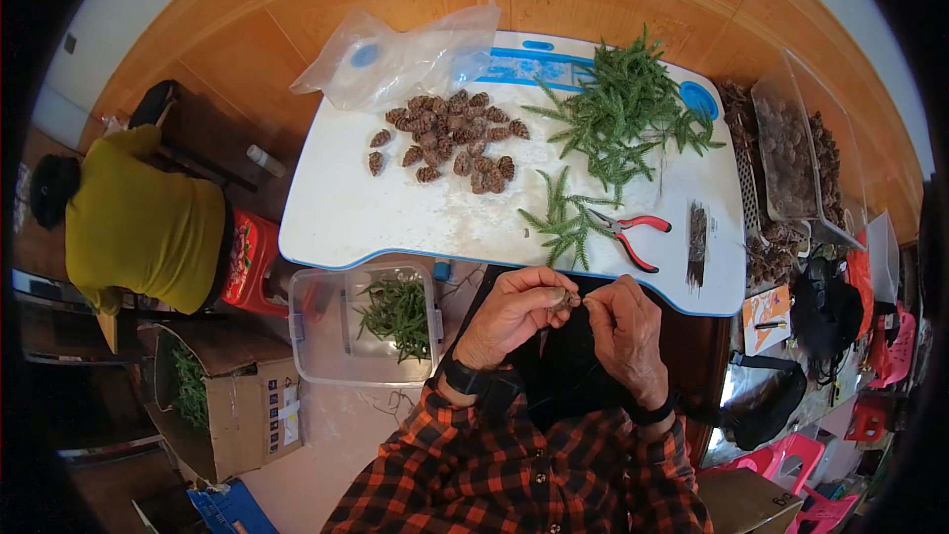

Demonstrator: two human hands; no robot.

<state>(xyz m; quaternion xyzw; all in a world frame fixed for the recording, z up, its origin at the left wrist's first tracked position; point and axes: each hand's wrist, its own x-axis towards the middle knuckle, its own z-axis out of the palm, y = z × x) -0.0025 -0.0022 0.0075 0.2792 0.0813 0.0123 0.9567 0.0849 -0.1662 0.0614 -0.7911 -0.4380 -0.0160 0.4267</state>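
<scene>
My left hand (514, 316) pinches a small brown pine cone (565, 303) just off the table's near edge. Close to it, my right hand (628, 336) has thumb and fingers pressed together; whatever they hold is too thin or hidden to make out. On the white table (376, 208) beyond lies a heap of pine cones (450, 129). Red-handled pliers (633, 229) rest beside a few loose green sprigs (561, 222). A larger pile of green sprigs (623, 109) is at the far right, and a bundle of thin dark wires (697, 247) lies near the right edge.
A clear plastic bag (405, 59) sits at the table's back left. Below the left edge are a clear bin (361, 331) with sprigs and a cardboard box (232, 405). At right stands a clear container (791, 148) of cones. A person in yellow (143, 218) sits at far left.
</scene>
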